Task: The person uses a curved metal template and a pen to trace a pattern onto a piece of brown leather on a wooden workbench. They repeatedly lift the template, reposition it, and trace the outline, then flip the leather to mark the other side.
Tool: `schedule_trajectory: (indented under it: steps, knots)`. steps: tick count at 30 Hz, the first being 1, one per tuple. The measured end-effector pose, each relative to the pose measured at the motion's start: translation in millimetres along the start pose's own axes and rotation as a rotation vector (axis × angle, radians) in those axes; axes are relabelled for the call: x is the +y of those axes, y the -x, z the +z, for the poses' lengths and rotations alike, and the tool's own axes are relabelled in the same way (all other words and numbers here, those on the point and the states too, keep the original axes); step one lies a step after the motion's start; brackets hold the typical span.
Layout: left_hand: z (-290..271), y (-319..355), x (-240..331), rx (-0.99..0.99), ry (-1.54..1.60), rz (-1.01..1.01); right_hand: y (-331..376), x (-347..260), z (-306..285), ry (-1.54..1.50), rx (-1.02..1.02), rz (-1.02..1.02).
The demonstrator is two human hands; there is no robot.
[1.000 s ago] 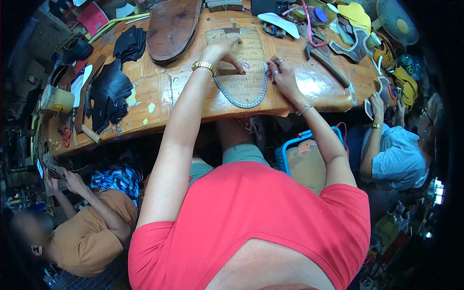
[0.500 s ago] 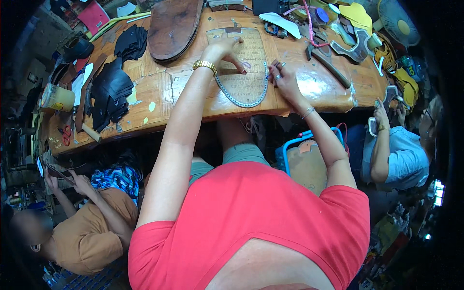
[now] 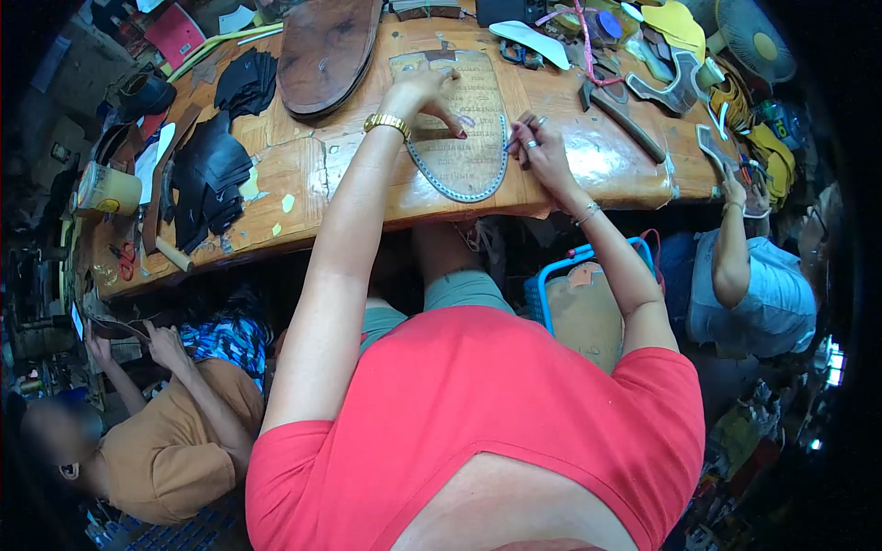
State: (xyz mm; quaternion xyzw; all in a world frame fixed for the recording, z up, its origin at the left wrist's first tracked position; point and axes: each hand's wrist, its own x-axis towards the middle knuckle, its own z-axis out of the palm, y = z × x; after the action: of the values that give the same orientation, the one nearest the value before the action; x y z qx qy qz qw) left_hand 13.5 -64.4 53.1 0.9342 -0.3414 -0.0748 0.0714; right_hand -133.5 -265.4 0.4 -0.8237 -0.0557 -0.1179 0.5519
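Observation:
On the bench lies a tan, U-ended board [image 3: 459, 158] with faint print. A narrow pale-blue strip [image 3: 459, 197] with a row of dark marks runs along its curved near edge. My left hand [image 3: 421, 90] rests on the board's upper part, thumb and fingers spread. At the board's right edge, my right hand [image 3: 542, 154] has its fingers closed in a pinch round a slim, bluish pen-like tool [image 3: 511, 147]. Its tip is close to the end of the strip; whether it touches is too small to tell.
Beyond my left hand is a large brown rounded board [image 3: 331, 50]. Black leather pieces [image 3: 209, 174] are piled left. A hammer [image 3: 629, 129] lies right, near white cut-out shapes [image 3: 530, 44]. Co-workers sit on both sides; a blue basket [image 3: 533, 298] stands by my right arm.
My right hand shifts very slightly by the board's edge; my left hand stays put. The co-worker on the right has raised an arm and moved a pale cut-out piece.

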Motion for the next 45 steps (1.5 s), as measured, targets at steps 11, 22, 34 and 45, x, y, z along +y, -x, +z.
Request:
schedule_trajectory:
  steps: [11, 22, 34, 45]
  knots:
    - [3, -2, 1, 0.017, 0.037, 0.003, 6, 6, -6, -0.198, 0.013, 0.129]
    - [13, -11, -7, 0.027, 0.048, -0.003, 17, -4, 1, -0.100, -0.008, 0.091]
    - [8, -6, -3, 0.035, 0.007, -0.006, 25, 10, 5, 0.317, -0.042, -0.402]
    - [4, 0, -1, 0.047, 0.036, -0.002, 9, -1, -24, -0.514, 0.183, 0.044]
